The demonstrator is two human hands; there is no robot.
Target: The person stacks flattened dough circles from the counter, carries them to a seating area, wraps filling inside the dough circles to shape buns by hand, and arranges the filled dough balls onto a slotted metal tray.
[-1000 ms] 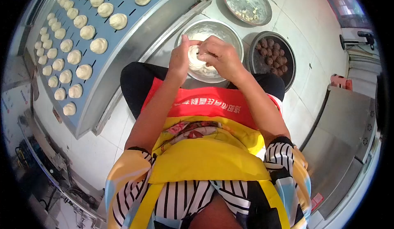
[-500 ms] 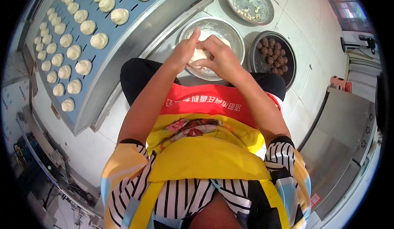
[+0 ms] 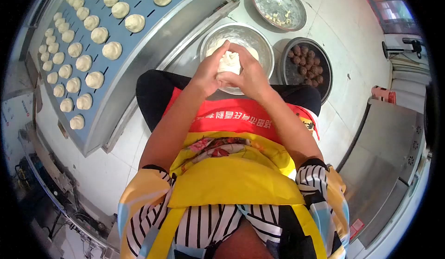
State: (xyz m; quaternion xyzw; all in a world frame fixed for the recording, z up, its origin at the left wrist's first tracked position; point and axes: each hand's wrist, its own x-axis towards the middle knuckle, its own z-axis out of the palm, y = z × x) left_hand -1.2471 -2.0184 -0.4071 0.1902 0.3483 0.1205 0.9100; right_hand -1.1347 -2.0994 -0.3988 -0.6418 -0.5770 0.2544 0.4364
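Note:
A pale dough bun (image 3: 229, 63) with a gathered, creased top sits cupped between both hands, over the near side of a metal bowl (image 3: 265, 50). My left hand (image 3: 208, 72) wraps its left side, and my right hand (image 3: 251, 73) closes round the right side, thumbs and fingertips nearly meeting. The underside of the bun is hidden by my hands. Pale dough shows inside the bowl behind them.
A blue slotted tray (image 3: 139, 41) with rows of shaped buns stands at left on a metal frame. To the right, a dark round pan (image 3: 296, 80) holds several brown filling balls (image 3: 306, 64). Beyond is a floury metal basin (image 3: 278, 1) with scraps. A steel cabinet (image 3: 380, 152) stands far right.
Both hands have come slightly toward me and turned, so the dough's gathered top now shows between them. Before, the fingers covered more of it.

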